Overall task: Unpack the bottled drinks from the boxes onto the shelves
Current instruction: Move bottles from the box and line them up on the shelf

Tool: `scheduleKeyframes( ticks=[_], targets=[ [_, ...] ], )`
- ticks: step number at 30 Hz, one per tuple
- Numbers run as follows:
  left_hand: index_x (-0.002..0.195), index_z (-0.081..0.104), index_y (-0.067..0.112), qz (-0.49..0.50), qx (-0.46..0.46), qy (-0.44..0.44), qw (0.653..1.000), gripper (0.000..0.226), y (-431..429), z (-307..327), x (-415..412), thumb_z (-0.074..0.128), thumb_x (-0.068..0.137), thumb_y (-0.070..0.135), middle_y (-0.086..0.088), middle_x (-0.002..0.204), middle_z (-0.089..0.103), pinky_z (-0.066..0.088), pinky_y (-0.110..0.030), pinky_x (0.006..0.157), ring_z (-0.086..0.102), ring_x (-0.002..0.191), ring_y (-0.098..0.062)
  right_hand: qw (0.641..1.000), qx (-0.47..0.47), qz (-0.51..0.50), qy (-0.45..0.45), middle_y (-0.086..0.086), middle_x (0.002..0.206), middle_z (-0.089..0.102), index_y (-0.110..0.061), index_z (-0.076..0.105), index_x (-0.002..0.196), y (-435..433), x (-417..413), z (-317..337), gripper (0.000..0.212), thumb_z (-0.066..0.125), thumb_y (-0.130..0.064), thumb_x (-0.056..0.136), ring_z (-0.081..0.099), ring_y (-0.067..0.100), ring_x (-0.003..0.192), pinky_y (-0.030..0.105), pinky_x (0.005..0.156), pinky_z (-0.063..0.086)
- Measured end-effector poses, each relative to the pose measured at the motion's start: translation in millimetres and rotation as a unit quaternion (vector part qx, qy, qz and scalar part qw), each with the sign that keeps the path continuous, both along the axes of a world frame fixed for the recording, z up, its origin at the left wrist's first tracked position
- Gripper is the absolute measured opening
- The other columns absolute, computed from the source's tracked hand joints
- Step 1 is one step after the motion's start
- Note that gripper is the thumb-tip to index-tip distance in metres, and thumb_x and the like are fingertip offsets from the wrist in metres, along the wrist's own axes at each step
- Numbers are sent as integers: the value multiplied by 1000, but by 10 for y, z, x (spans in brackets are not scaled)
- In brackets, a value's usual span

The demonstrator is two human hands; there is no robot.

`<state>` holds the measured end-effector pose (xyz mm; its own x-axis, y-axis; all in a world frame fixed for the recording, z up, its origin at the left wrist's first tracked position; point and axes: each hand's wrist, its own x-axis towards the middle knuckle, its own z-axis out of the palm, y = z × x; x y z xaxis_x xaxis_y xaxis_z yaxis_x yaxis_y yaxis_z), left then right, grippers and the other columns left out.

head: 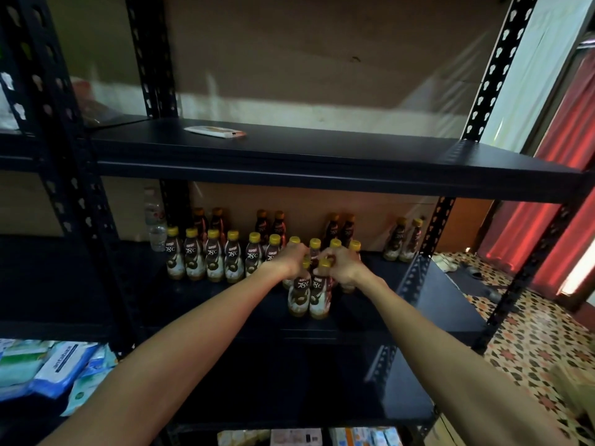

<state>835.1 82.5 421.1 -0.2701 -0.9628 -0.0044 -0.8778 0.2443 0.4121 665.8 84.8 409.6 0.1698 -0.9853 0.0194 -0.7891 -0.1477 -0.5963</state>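
Left hand [289,259] and right hand [342,266] on front bottles [299,296]

Home stockroom, apparently: black slotted-steel racks [289,162] w/ rows of identical bottles [212,259], wipes packs [61,368] at 8 o'clock, curtain [566,156] & patterned tiles [528,342] at 3-4 o'clock.

Brown coffee bottles [213,259] with yellow caps stand upright in rows toward the back of the black middle shelf [402,304], labels facing forward. A front pair [299,296] stands side by side, touching, nearer the shelf's front edge.
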Motion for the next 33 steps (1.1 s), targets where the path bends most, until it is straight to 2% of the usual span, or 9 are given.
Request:
scheduleKeyframes(
  ticks=[3,7,9,12,17,23,27,31,33],
  targets=[
    [141,49,10,-13,4,-1,1000,67,-18,-2,15,80,83,19,-12,140,54,45,-33,97,53,128,-28,1000,3,3,-5,-3,114,63,-28,69,118,-9,-24,-39,30,73,-14,92,61,14,101,19,73,44],
    [146,44,11,-27,7,-5,1000,73,-28,-4,46,80,82,19,-11,147,48,41,-36,106,46,135,-29,999,16,29,1,-2,125,62,-31,68,124,2,-55,-32,44,73,-6,88,60,16,109,24,87,50],
    [143,48,12,-36,4,-8,999,69,-32,1,55,80,82,20,-9,144,50,42,-36,105,47,133,-28,999,17,36,0,-1,128,60,-32,64,127,36,-71,-94,51,75,-5,85,60,20,113,31,95,52],
    [136,55,16,-38,2,-2,999,64,-73,-36,43,83,79,24,-7,136,56,47,-35,100,53,125,-25,999,0,35,-6,0,130,59,-31,62,128,62,-115,-164,53,73,-2,85,59,20,117,31,99,50],
    [126,60,18,-61,4,15,998,53,-92,-34,-211,83,79,24,-5,127,60,47,-29,87,57,113,-22,1000,-1,8,-12,-4,120,55,-23,58,135,110,-403,-142,56,76,-6,84,53,15,109,23,90,42],
    [113,65,13,-101,-14,29,994,41,-89,-54,-829,84,78,22,1,108,58,47,-31,82,57,100,-18,999,-6,-52,1,-1,109,65,-20,61,123,216,-1001,-134,42,72,-8,84,60,17,98,23,76,41],
    [107,67,14,-119,-34,44,991,34,-122,-97,-1266,83,78,22,-2,103,62,49,-31,80,59,95,-18,996,-20,-84,16,2,107,59,-20,58,126,279,-1377,-186,43,67,-8,86,55,18,93,23,74,37],
    [86,65,16,-146,-58,51,986,24,-200,-113,-1538,85,76,22,2,86,62,42,-28,69,57,81,-14,994,-34,-96,34,7,104,54,-36,52,113,190,-1666,-283,41,67,-20,78,54,22,87,27,77,39],
    [79,61,20,-156,-63,44,985,28,-286,-133,-1627,87,73,26,1,85,63,48,-32,70,61,81,-16,994,-39,-103,29,2,107,56,-29,55,117,164,-1727,-267,40,68,-13,83,55,21,95,28,79,40]
  ],
)
